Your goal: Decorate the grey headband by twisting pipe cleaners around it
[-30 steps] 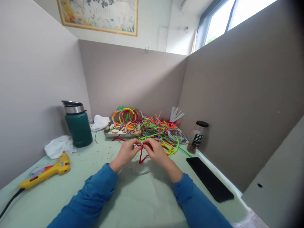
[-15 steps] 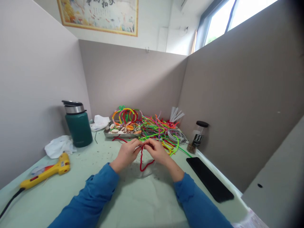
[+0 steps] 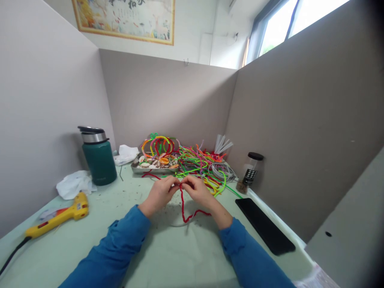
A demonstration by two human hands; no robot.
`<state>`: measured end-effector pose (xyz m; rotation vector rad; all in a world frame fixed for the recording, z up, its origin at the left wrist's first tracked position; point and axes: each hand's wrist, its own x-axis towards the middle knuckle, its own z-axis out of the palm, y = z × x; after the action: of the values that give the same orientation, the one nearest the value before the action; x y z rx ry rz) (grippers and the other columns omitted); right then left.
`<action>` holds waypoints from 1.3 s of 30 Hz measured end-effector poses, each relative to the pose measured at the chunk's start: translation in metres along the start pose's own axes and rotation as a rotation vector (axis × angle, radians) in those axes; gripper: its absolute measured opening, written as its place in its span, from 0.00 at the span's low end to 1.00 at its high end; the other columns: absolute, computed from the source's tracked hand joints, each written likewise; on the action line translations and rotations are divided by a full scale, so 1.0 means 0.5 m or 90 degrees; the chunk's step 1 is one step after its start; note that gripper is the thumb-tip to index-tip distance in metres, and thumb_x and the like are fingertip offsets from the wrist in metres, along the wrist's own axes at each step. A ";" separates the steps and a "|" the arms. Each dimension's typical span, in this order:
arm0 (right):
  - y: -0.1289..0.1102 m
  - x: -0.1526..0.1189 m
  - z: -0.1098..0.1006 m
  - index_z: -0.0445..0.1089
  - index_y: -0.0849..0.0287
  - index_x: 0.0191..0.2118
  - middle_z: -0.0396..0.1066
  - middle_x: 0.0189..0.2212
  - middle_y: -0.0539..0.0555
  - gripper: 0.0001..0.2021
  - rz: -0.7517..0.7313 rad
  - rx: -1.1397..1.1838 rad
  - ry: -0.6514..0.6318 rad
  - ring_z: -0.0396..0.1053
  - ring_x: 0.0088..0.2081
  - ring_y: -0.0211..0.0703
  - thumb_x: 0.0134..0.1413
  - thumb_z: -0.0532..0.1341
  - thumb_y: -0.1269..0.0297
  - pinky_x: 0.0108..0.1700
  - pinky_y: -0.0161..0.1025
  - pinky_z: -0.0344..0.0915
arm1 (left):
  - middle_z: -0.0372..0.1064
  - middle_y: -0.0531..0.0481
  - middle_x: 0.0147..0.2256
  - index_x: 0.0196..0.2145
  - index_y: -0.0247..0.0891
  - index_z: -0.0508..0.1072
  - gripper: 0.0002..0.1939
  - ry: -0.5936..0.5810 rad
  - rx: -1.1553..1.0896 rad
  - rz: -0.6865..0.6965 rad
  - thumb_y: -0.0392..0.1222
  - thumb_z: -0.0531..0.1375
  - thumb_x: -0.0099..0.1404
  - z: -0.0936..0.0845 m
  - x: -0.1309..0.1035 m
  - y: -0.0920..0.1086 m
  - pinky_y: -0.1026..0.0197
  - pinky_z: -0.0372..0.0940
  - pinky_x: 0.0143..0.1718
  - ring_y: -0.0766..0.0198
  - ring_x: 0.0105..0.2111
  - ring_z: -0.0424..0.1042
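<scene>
The left hand (image 3: 162, 195) and right hand (image 3: 198, 193) meet above the middle of the tabletop (image 3: 174, 260), thumbs and fingers pinched together on a red fuzzy stem (image 3: 183, 203). The stem hangs down from the fingertips, then bends toward the right wrist. A thin pale loop (image 3: 178, 225) shows below the hands, partly crossed by the red stem; whether the fingers hold it too, I cannot tell.

Beyond the hands, toward the far edge, are a metal tray (image 3: 154, 171) of small slices and colored rings and, right beside it, a tangled pile of bright stems (image 3: 195, 158). Near the right edge are a black-lidded jar (image 3: 251, 172) and, closer in, a flat black slab (image 3: 265, 227). Toward the left edge, a green bottle (image 3: 99, 164) stands upright behind a yellow glue gun (image 3: 57, 218), with crumpled white tissue (image 3: 75, 185) touching the bottle.
</scene>
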<state>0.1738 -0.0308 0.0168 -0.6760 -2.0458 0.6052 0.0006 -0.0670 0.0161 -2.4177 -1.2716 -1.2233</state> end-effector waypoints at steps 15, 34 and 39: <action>0.010 0.005 0.002 0.68 0.61 0.31 0.64 0.24 0.48 0.07 0.070 0.067 -0.004 0.58 0.25 0.34 0.52 0.56 0.65 0.28 0.31 0.55 | 0.70 0.49 0.27 0.32 0.36 0.72 0.06 0.002 -0.069 -0.048 0.39 0.56 0.61 -0.003 0.012 0.002 0.67 0.59 0.29 0.68 0.27 0.67; 0.011 0.004 0.005 0.67 0.61 0.31 0.62 0.23 0.46 0.06 0.083 0.117 -0.028 0.57 0.24 0.33 0.50 0.56 0.66 0.26 0.30 0.53 | 0.61 0.57 0.15 0.28 0.35 0.70 0.08 -0.054 -0.248 -0.226 0.41 0.55 0.59 -0.001 0.015 0.019 0.68 0.55 0.21 0.71 0.16 0.60; 0.020 0.002 0.013 0.67 0.61 0.28 0.64 0.23 0.48 0.06 0.069 0.058 -0.034 0.59 0.26 0.34 0.51 0.54 0.67 0.28 0.31 0.54 | 0.62 0.57 0.18 0.26 0.35 0.66 0.09 -0.074 -0.416 -0.403 0.45 0.57 0.53 0.018 0.021 0.018 0.69 0.50 0.14 0.74 0.13 0.55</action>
<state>0.1703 -0.0239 0.0076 -0.7268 -2.0264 0.7825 0.0159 -0.0620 0.0195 -2.5953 -2.0388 -1.9365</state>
